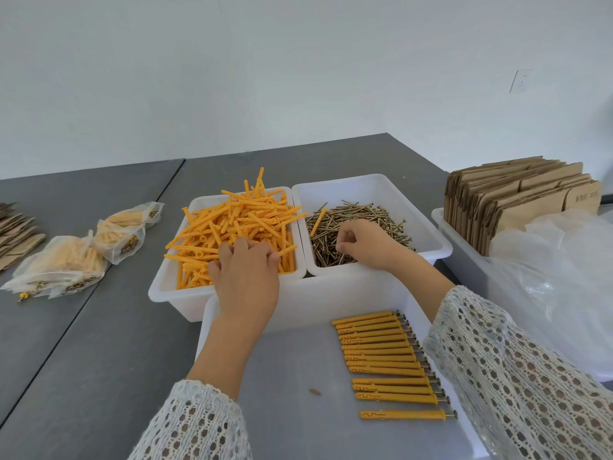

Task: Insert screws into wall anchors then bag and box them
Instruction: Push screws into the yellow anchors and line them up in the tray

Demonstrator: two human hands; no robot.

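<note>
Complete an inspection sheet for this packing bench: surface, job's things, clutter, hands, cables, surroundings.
Surface: grey table.
Job's things: orange anchors in left bin; screws in right bin; assembled anchors rowed in near tray; filled bags; flat cartons.
Clutter: plastic sheeting.
Hands: left hand on anchors; right hand pinching among screws.
Cables: nothing seen.
Surroundings: white wall, socket.

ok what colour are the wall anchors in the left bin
Orange-yellow wall anchors, in a white bin; clearest in the head view.
</note>
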